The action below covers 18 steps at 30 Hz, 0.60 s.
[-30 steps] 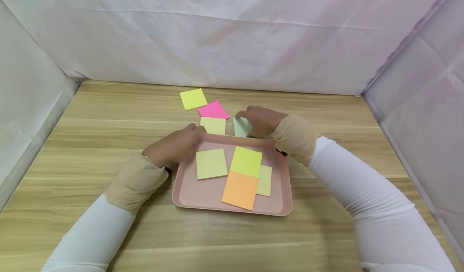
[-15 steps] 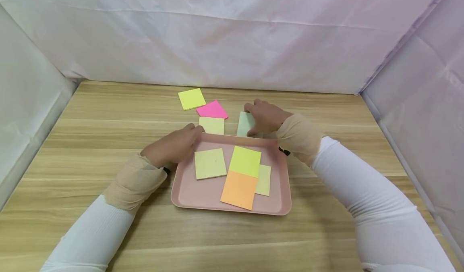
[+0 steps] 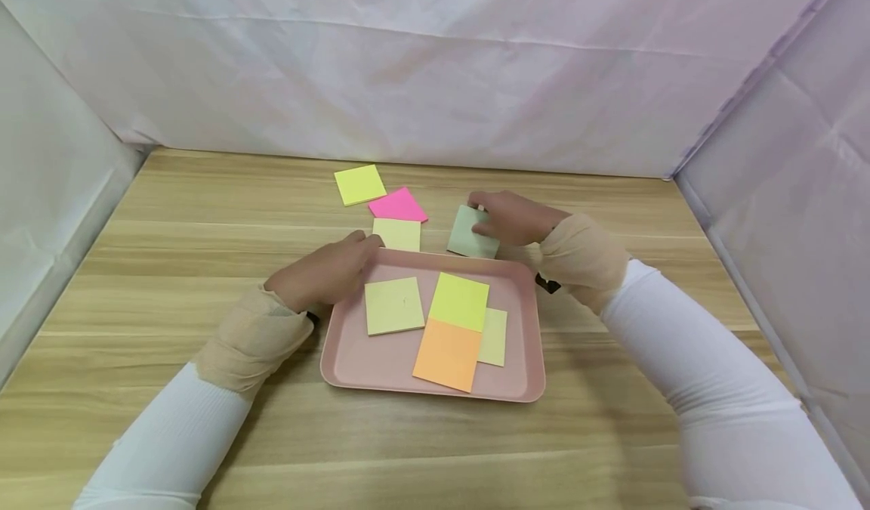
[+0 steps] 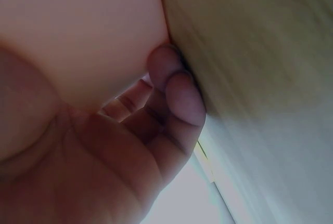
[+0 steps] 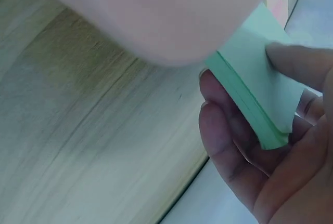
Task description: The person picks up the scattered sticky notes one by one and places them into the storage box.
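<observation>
A pink tray (image 3: 353,363) lies on the wooden table. My left hand (image 3: 326,272) grips its far-left corner; in the left wrist view the fingertips (image 4: 184,99) curl up against the tray wall (image 4: 88,31). Just beyond the tray's far-right rim, my right hand (image 3: 518,219) holds a pale green sticky-note pad (image 3: 470,236). The right wrist view shows the thumb on the pad's face (image 5: 255,52) and fingers beneath it. In the tray are a pale yellow pad (image 3: 394,306), a lime pad (image 3: 460,301), an orange pad (image 3: 447,355) and a partly covered pale yellow pad (image 3: 495,340).
Behind the tray, a yellow pad (image 3: 360,185), a pink pad (image 3: 399,205) and a pale yellow pad (image 3: 397,233) lie on the table (image 3: 224,208). The pale yellow one is partly hidden by the tray rim. White cloth (image 3: 435,64) walls the table's back and sides.
My right hand has drawn the green pad slightly to the right, away from the pale yellow pad, and now shows more of its face. The left hand and tray stay put.
</observation>
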Available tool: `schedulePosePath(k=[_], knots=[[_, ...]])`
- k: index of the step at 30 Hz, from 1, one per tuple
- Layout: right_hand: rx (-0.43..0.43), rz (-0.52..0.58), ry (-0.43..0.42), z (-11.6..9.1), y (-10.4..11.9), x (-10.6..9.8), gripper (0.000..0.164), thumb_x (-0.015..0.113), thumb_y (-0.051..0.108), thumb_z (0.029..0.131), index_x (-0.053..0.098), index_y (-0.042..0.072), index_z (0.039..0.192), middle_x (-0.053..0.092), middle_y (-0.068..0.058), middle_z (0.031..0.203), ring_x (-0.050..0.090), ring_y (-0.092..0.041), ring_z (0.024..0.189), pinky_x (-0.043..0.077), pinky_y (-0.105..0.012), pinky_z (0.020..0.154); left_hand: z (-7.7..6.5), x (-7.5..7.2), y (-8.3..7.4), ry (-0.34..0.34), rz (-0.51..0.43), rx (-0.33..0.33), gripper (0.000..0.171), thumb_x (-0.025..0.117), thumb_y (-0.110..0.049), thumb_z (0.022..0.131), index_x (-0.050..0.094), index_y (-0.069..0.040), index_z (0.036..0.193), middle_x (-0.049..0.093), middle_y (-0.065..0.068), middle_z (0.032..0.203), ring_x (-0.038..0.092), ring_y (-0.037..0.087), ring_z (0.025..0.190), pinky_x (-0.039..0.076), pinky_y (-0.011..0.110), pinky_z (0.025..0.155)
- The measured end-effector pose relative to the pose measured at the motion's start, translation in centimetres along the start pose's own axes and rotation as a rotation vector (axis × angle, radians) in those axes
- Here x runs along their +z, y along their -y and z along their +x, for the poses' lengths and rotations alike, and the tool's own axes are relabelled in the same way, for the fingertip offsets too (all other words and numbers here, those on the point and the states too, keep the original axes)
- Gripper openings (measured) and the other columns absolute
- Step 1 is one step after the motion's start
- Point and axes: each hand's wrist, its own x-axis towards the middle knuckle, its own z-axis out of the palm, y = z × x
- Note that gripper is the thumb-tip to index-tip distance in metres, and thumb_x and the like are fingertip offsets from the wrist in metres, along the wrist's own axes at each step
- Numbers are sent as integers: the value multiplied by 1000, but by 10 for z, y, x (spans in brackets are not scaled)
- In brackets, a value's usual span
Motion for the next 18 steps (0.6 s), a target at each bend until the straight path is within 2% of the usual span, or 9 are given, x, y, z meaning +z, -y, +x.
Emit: schedulePosePath(k=[9, 18], knots=[[-23, 100, -85, -20, -12, -6, 30, 40, 2, 96, 43, 4, 125, 56, -14, 109, 53, -25, 90, 47, -40, 76, 1, 0, 0, 9, -9, 3, 18, 42, -5, 95, 48, -8, 113, 48, 12, 96, 54, 26, 73, 50, 39, 66], [2, 179, -193, -42, -17, -15, 33, 35, 3, 98, 40, 5, 130, 56, -14, 110, 52, -26, 88, 45, -40, 74, 0, -1, 1, 14, -10, -6, 17, 43, -6, 95, 47, -9, 111, 48, 12, 95, 54, 26, 70, 50, 39, 65]])
